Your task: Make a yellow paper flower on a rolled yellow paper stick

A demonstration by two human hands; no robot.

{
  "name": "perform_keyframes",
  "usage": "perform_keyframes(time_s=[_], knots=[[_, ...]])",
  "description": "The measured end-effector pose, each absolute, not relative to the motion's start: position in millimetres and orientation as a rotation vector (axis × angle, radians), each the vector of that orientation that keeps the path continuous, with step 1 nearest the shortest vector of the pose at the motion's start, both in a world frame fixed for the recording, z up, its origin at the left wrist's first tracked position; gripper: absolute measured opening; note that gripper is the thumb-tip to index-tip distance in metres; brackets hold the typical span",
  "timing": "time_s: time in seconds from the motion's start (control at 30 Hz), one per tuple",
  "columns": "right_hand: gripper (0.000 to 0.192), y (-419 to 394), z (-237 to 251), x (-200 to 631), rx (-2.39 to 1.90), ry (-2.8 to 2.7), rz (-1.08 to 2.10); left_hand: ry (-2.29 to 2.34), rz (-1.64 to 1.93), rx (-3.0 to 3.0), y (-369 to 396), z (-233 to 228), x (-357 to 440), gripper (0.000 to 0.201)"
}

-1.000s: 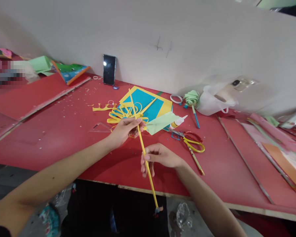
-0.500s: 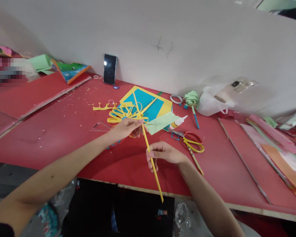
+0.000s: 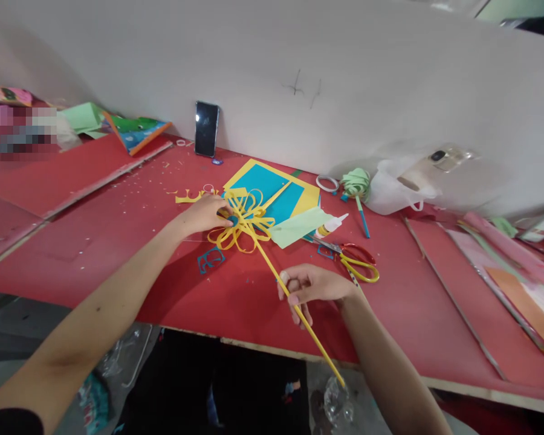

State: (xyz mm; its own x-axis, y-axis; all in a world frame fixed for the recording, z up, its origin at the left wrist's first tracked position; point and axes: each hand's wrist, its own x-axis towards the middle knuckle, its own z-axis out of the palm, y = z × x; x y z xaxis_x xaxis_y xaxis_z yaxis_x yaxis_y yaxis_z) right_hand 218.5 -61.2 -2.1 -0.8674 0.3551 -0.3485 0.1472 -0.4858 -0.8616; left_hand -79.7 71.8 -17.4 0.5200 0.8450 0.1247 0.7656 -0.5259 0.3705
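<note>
My right hand (image 3: 310, 287) grips a long thin yellow stick (image 3: 272, 269) near its middle; the stick slants from the table's front edge up to a yellow looped paper flower (image 3: 243, 222). My left hand (image 3: 205, 212) rests on the left side of that flower, fingers touching its blue centre. The flower lies on the red table (image 3: 118, 241), partly over a blue and yellow paper sheet (image 3: 272, 196). A pale green paper piece (image 3: 299, 225) lies just right of the flower.
Scissors with red and yellow handles (image 3: 356, 261) and a small glue bottle (image 3: 330, 225) lie to the right. A phone (image 3: 207, 128) leans on the wall. A green paper roll (image 3: 356, 181), a white plastic bag (image 3: 394, 187), a blue paper cutout (image 3: 211, 260) and coloured paper sheets (image 3: 517, 284) lie around.
The stick's upper end has come down onto the flower and its slant has flattened. My left hand let go of the stick and moved left onto the flower. My right hand slid slightly right.
</note>
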Motion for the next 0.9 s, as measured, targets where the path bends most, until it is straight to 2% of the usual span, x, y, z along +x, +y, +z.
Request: perform_keyframes(time_s=[0.17,0.37,0.67,0.9], knots=[[0.027,-60.4,-1.5,220.8,-0.751,-1.508,2.661,1.354,0.402,2.471,67.0,-10.4,-77.2,0.02],[0.027,-60.7,-0.2,227.7,-0.814,-1.531,2.652,1.349,0.416,2.199,62.3,-4.2,-76.0,0.02],[0.027,-58.5,2.9,235.2,-0.899,-1.576,2.573,1.317,0.801,2.154,61.3,2.5,-76.7,0.018],[0.03,-59.0,4.6,235.9,-0.896,-1.591,2.524,1.247,0.94,2.149,55.9,6.8,-73.5,0.015]])
